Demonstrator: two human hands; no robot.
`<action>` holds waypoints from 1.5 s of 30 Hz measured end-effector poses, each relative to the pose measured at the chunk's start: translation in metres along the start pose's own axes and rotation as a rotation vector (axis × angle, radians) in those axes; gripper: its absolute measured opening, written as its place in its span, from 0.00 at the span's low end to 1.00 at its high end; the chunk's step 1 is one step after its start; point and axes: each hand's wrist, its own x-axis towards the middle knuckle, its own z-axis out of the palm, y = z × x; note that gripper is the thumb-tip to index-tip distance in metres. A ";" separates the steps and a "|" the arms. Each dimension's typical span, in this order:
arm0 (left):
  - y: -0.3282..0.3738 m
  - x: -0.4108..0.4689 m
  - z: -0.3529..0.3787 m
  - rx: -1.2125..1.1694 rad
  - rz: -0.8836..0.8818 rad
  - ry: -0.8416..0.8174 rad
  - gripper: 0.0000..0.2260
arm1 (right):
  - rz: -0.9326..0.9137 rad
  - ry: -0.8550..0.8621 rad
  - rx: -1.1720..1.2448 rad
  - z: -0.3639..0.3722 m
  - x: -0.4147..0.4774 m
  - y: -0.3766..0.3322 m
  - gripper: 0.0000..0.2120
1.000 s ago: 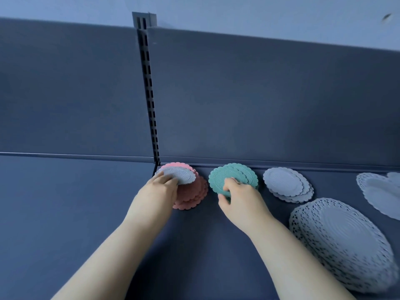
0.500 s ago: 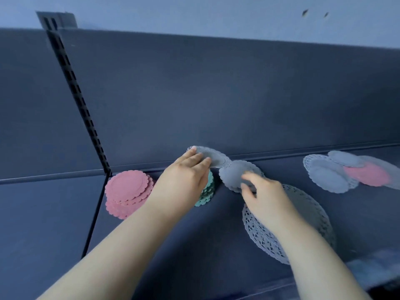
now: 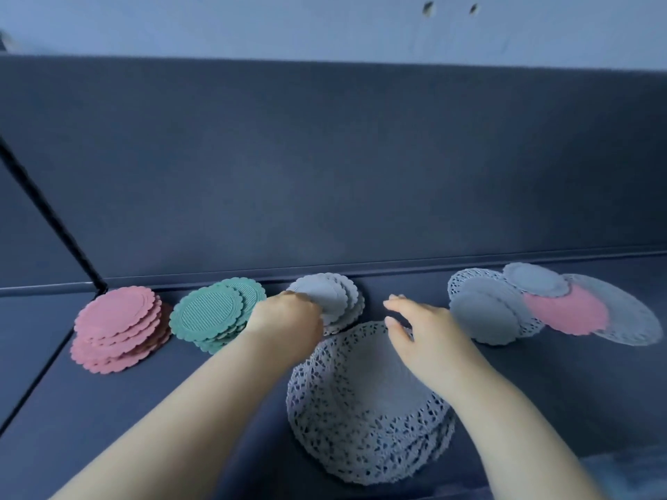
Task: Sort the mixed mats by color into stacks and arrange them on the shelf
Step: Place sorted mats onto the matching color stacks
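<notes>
Three stacks of small scalloped mats stand along the back of the dark shelf: a pink stack, a green stack and a grey stack. My left hand rests on the grey stack's near left edge, its fingers curled at the top mat. My right hand hovers to the right of that stack with its fingers relaxed, holding nothing. Below both hands lies a stack of large white lace mats.
A mixed pile lies at the right: grey mats, a small grey mat, a pink mat and a large lace mat. The shelf's back panel rises behind. A black slotted upright stands at the left.
My left hand carried a grey mat from the pink stack over to the grey stack and set it down there. My right hand left the green stack and moved right. The view shifted right.
</notes>
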 end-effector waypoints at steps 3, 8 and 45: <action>0.035 -0.004 -0.004 0.032 -0.001 0.139 0.12 | -0.057 -0.021 0.027 -0.013 0.002 0.024 0.16; 0.103 -0.003 0.000 -0.164 0.086 0.339 0.15 | -0.056 -0.073 0.020 -0.037 -0.006 0.075 0.16; 0.362 0.102 0.023 -0.274 -0.059 0.285 0.15 | -0.250 -0.142 -0.114 -0.165 0.015 0.331 0.09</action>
